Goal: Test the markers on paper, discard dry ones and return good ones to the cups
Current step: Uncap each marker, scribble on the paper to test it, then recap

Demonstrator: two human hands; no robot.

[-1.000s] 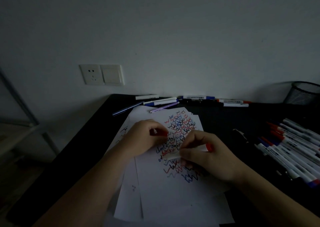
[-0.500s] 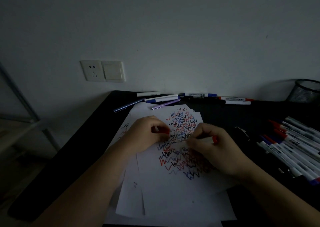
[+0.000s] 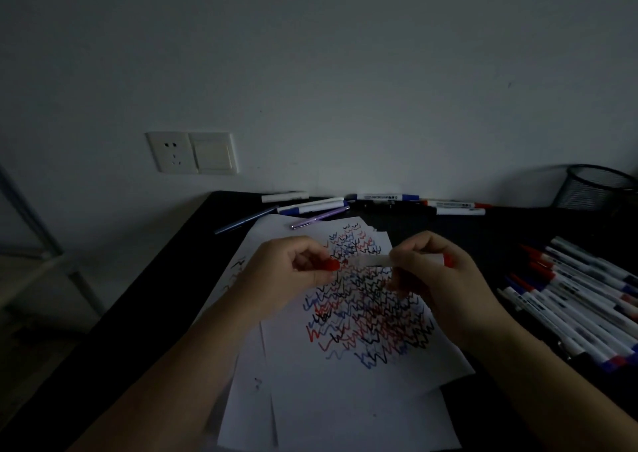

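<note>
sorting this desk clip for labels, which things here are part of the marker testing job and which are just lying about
Part of the job:
- red marker, held by the right hand
- red cap, pinched by the left hand
- scribbled test paper
- markers at right
- markers by the wall
- mesh cup

Just lying about:
- wall socket and switch
- purple pen
- blue pen

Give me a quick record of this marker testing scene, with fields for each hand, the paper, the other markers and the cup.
left hand: pinches the red cap
right hand: grips the red marker, held level over the paper
paper: loose white sheets, top one covered in red, blue and black zigzags
marker pile: many lying at the right
markers by the wall: several lying along the far edge
mesh cup: far right corner, contents not visible
table: dark
</note>
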